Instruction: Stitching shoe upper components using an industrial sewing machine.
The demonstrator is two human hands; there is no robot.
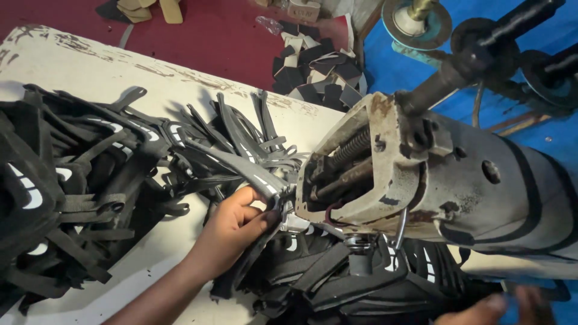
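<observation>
The left hand [232, 232] pinches a grey strap [241, 165] with white markings, thumb and fingers closed on it just left of the sewing machine head [385, 174], where the strap runs in under the head's open end. The strap stretches up and to the left from the hand, over the table.

At the far left, a heap of black straps [54, 192] with white marks covers the white table [84, 66], whose surface is worn and scratched along its far edge. More loose straps [241, 126] fan out between that heap and the machine. Beyond the table, on a red floor [205, 36], lies a pile of dark cut pieces [316, 72], and some tan pieces [147, 9] sit near the top edge.

The machine head is beige, rusty and chipped, with springs and rods showing in its open end. Below it lies another bunch of black straps [361, 283]. To the right the machine's body extends over a blue surface [397, 72], with dark wheels [487, 42] behind it.

At the bottom right, the right hand [500, 307] is blurred and partly cut off by the frame edge; I cannot tell whether it grips anything.
</observation>
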